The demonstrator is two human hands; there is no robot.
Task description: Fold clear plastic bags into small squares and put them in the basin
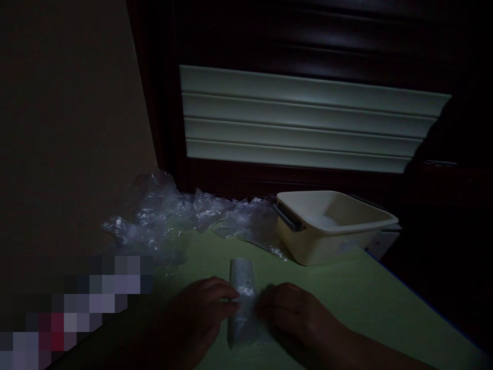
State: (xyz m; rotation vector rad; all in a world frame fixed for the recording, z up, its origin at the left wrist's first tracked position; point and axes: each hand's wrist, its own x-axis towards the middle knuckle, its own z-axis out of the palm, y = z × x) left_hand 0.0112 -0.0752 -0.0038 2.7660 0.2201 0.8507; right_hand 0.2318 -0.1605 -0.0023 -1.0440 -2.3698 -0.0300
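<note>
The scene is very dim. A small clear plastic bag, folded into a narrow upright strip, lies on the green table between my hands. My left hand pinches its left edge with curled fingers. My right hand rests against its right side, fingers bent onto the plastic. A heap of crumpled clear plastic bags lies beyond, at the table's far left.
A cream plastic tub with a dark handle stands at the back right of the table. Behind it is a dark frame with pale slats. The table's right edge drops into darkness. A blurred patch covers the lower left.
</note>
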